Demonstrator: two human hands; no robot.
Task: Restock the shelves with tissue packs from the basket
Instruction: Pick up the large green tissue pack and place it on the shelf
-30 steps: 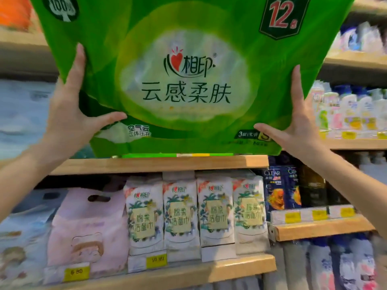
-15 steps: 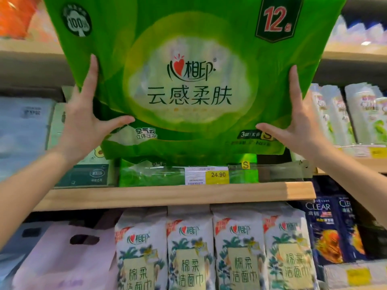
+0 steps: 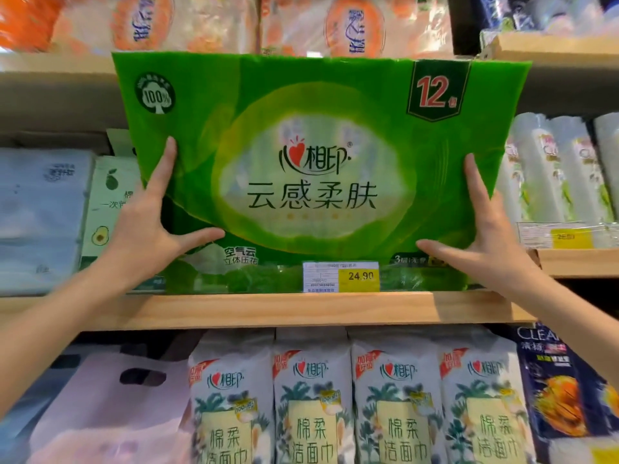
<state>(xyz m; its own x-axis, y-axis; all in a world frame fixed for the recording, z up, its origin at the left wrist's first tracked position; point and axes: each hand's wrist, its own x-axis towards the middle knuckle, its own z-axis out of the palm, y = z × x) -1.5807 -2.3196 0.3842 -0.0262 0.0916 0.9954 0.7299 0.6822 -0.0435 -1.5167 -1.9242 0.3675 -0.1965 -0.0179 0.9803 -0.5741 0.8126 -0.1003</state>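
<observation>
Nearest, both forearms reach up and forward. The left hand [image 3: 152, 229] and right hand [image 3: 485, 236] press flat against the sides of the large green plastic-wrapped tissue pack [image 3: 318, 155], fingers spread, thumbs under its front: an open-palmed grip, not a closed one. A second ago the pack hung higher; now its base sits low behind the price tag [image 3: 341, 276] on the pale wooden shelf [image 3: 268, 309], so placement looks nearly done.
</observation>
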